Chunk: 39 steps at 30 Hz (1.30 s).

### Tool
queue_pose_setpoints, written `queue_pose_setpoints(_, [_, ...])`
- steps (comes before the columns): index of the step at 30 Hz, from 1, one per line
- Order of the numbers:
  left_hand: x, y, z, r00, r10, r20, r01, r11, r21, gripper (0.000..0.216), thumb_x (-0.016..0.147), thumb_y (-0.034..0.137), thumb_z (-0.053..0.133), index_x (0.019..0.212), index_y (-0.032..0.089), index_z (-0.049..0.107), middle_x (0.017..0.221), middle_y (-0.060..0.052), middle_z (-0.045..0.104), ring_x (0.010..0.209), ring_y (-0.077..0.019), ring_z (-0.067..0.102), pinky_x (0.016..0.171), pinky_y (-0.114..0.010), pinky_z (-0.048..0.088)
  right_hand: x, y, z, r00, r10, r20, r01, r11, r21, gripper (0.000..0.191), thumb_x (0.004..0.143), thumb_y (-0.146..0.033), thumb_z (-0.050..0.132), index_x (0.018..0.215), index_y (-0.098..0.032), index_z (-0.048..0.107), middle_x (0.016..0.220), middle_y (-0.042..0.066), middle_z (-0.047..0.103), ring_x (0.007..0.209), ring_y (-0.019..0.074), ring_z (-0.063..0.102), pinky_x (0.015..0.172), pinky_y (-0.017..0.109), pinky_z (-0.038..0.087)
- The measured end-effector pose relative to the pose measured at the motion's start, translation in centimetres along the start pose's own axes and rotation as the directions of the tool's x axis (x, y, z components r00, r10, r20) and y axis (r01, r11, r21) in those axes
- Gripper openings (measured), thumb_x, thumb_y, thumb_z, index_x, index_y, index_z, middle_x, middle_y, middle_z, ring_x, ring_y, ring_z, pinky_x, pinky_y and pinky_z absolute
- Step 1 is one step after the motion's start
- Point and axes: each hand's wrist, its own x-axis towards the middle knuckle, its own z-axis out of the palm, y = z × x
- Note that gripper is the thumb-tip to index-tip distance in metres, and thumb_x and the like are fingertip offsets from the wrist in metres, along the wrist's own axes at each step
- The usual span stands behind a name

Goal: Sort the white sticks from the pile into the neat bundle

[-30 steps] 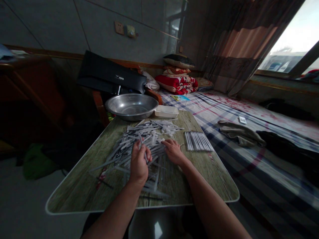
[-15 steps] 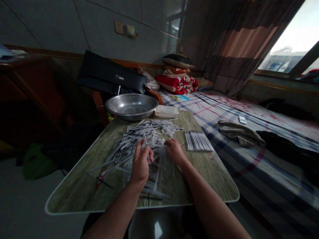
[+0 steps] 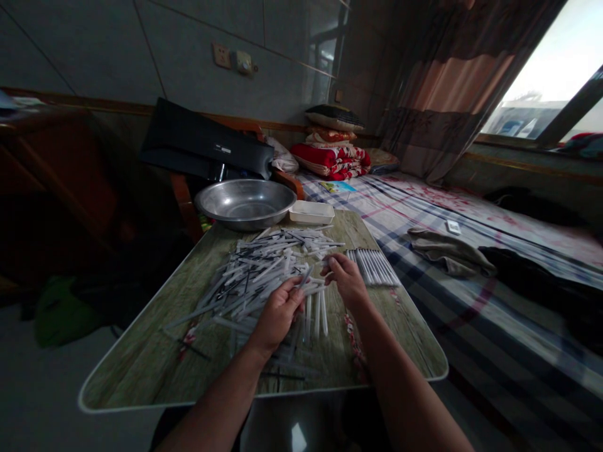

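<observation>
My left hand (image 3: 281, 309) is closed on a slim whitish pen barrel (image 3: 306, 276), which slants up past the thumb and forefinger. Just right of its tip, my right hand (image 3: 345, 276) is pinched; whatever its fingertips hold, if anything, is too small to make out. Under and beyond both hands spreads a loose heap of pale pen barrels (image 3: 254, 267) mixed with thin dark sticks. A neat row of whitish pens with dark ends (image 3: 374, 268) lies side by side just right of my right hand.
The wood-patterned table (image 3: 141, 358) has a pale rim. At its far end stand a wide metal basin (image 3: 245, 204) and a shallow cream tray (image 3: 311, 212). A bed with a checked sheet (image 3: 424, 314) adjoins on the right, with a grey-brown cloth (image 3: 447, 252) on it.
My left hand has moved right with the pen barrel, which now tilts rightward. My right hand has shifted slightly right and up, closer to the pen row. The view has shifted a little.
</observation>
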Motion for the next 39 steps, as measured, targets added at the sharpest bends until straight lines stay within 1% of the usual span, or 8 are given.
queue_pose_setpoints(4, [0.1, -0.1, 0.1, 0.998, 0.059, 0.022, -0.061, 0.993, 0.100, 0.037, 0.084, 0.037, 0.057, 0.115, 0.016, 0.064, 0.064, 0.003, 0.053, 0.051, -0.0089, 0.039, 0.049, -0.021, 0.032, -0.5, -1.2, 0.1, 0.999, -0.018, 0.038, 0.017, 0.999, 0.035, 0.028, 0.080, -0.044, 0.061, 0.086, -0.017, 0.063, 0.063, 0.000, 0.060, 0.056, 0.0113, 0.056, 0.045, 0.020, 0.046])
queue_pose_setpoints(10, [0.2, 0.1, 0.1, 0.986, 0.159, 0.039, -0.164, 0.966, 0.200, 0.031, 0.085, 0.032, 0.056, 0.110, 0.018, 0.070, 0.074, -0.001, 0.063, 0.062, -0.0138, 0.050, 0.061, -0.025, 0.042, -0.5, -1.5, -0.4, 0.997, -0.068, 0.040, 0.071, 0.994, -0.086, 0.025, 0.081, -0.041, 0.058, 0.087, -0.017, 0.063, 0.060, -0.002, 0.057, 0.047, 0.0082, 0.050, 0.043, 0.020, 0.044])
queue_pose_setpoints(13, [0.2, -0.1, -0.1, 0.986, 0.161, 0.039, -0.166, 0.964, 0.209, 0.031, 0.086, 0.032, 0.057, 0.110, 0.020, 0.071, 0.071, -0.001, 0.062, 0.062, -0.0142, 0.051, 0.061, -0.025, 0.042, -0.5, -1.6, -0.7, 0.996, -0.091, 0.016, 0.092, 0.981, -0.168, 0.025, 0.082, -0.040, 0.056, 0.087, -0.017, 0.063, 0.059, -0.003, 0.055, 0.046, 0.0077, 0.049, 0.044, 0.020, 0.043])
queue_pose_setpoints(16, [0.3, -0.2, -0.1, 0.986, 0.161, 0.040, -0.166, 0.964, 0.208, 0.031, 0.086, 0.033, 0.057, 0.110, 0.020, 0.071, 0.069, -0.001, 0.062, 0.063, -0.0152, 0.052, 0.060, -0.025, 0.042, -0.4, -1.7, -0.9, 0.993, -0.105, 0.045, 0.112, 0.968, -0.226, 0.024, 0.083, -0.039, 0.055, 0.087, -0.017, 0.064, 0.059, -0.004, 0.055, 0.047, 0.0079, 0.050, 0.046, 0.020, 0.042])
queue_pose_setpoints(20, [0.2, 0.0, -0.1, 0.985, 0.167, 0.046, -0.173, 0.954, 0.247, 0.030, 0.086, 0.033, 0.056, 0.108, 0.019, 0.072, 0.068, -0.001, 0.062, 0.064, -0.0161, 0.054, 0.060, -0.025, 0.042, -0.4, -1.9, -1.1, 0.987, -0.102, 0.124, 0.128, 0.967, -0.219, 0.025, 0.084, -0.039, 0.054, 0.086, -0.017, 0.065, 0.059, -0.004, 0.054, 0.048, 0.0082, 0.050, 0.048, 0.021, 0.042])
queue_pose_setpoints(30, [0.1, 0.1, -0.2, 0.987, 0.150, 0.063, -0.162, 0.940, 0.300, 0.031, 0.087, 0.036, 0.055, 0.107, 0.019, 0.072, 0.064, 0.000, 0.059, 0.060, -0.0158, 0.052, 0.059, -0.025, 0.040, -0.9, -3.0, -1.2, 0.982, -0.098, 0.160, 0.140, 0.950, -0.280, 0.024, 0.086, -0.036, 0.051, 0.087, -0.017, 0.065, 0.059, -0.003, 0.053, 0.049, 0.0082, 0.048, 0.049, 0.021, 0.039])
queue_pose_setpoints(35, [-0.1, 0.4, -0.1, 0.988, 0.140, 0.070, -0.156, 0.929, 0.336, 0.031, 0.089, 0.038, 0.053, 0.107, 0.021, 0.072, 0.066, -0.001, 0.062, 0.072, -0.0197, 0.059, 0.068, -0.028, 0.045, -1.2, -2.8, -0.8, 0.971, -0.066, 0.229, 0.139, 0.937, -0.319, 0.022, 0.088, -0.033, 0.049, 0.087, -0.017, 0.064, 0.058, -0.004, 0.052, 0.048, 0.0081, 0.046, 0.048, 0.020, 0.037])
queue_pose_setpoints(39, [-0.3, 0.8, 0.1, 0.983, 0.164, 0.080, -0.181, 0.925, 0.333, 0.030, 0.088, 0.037, 0.054, 0.104, 0.021, 0.073, 0.083, -0.004, 0.071, 0.088, -0.0231, 0.063, 0.081, -0.032, 0.046, -1.4, -2.3, -0.5, 0.966, -0.051, 0.254, 0.122, 0.954, -0.272, 0.026, 0.092, -0.036, 0.044, 0.088, -0.017, 0.062, 0.051, -0.007, 0.043, 0.043, 0.0079, 0.037, 0.044, 0.019, 0.031])
